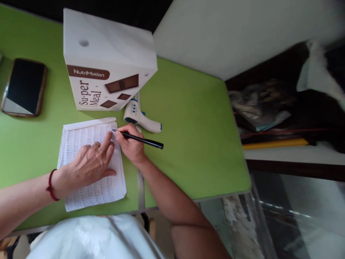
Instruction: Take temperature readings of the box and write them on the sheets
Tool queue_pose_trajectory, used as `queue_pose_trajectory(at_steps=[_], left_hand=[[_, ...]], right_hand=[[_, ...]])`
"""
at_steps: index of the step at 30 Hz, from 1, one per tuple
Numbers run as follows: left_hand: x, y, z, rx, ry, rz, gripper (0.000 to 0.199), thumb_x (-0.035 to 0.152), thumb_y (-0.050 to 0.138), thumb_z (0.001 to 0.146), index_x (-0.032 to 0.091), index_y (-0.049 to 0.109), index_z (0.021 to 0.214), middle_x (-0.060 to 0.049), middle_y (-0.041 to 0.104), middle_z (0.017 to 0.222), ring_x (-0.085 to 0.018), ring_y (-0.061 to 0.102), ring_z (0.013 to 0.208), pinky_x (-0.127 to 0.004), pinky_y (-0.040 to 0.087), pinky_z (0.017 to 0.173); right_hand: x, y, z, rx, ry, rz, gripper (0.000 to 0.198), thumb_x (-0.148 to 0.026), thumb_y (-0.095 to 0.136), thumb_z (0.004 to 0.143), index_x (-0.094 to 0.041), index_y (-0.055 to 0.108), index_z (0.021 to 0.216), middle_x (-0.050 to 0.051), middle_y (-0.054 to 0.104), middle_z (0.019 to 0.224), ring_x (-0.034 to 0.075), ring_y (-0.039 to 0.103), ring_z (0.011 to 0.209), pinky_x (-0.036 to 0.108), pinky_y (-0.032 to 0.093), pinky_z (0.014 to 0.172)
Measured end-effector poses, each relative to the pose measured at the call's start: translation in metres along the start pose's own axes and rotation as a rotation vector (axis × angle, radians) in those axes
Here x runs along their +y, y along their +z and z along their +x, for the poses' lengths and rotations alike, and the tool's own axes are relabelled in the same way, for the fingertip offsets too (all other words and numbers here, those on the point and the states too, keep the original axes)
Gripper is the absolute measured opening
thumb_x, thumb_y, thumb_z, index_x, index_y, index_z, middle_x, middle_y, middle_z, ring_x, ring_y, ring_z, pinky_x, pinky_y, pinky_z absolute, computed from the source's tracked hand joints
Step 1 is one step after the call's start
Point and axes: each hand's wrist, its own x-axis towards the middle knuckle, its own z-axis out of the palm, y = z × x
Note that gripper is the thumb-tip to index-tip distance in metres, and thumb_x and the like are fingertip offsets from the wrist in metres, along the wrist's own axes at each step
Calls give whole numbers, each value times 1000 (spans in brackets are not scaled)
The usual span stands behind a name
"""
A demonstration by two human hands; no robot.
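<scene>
A stack of white paper sheets (pixel 94 190), covered in rows of small handwriting, lies on the green table. My left hand (pixel 91 160) rests flat on the paper, index finger stretched toward its upper right part; a ring and a red bracelet show on it. In my right hand (pixel 132 144) is a black pen (pixel 145 140), gripped between the fingers. Its tip meets the sheet near the upper right corner, close beside my left fingertip. Part of the writing is hidden under my left hand.
A white NutriMotion box (pixel 110 61) stands behind the paper. Beside it lies a white infrared thermometer (pixel 142 117), just beyond my right hand. A phone (pixel 25 88) sits at the left on the green table (pixel 188 144). Cluttered shelves (pixel 269 108) are off the table's right end.
</scene>
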Motion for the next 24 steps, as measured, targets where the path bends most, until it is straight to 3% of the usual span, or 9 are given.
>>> queue_pose_trajectory(at_steps=[12,24], left_hand=[[1,1,-3,35,10,42,63,57,42,93,13,41,137,-21,26,154,-28,62,85,-39,48,64],[1,-1,-1,35,-3,19,62,56,51,88,15,45,135,-19,24,155,-28,63,81,-40,48,62]], right_hand=[[-2,-1,0,3,-15,-8,14,-26,54,85,-22,52,72,-5,54,61,10,50,55,24,45,57],[0,0,0,16,8,-12,14,-28,53,85,-23,52,73,-5,56,63,10,51,56,25,46,58]])
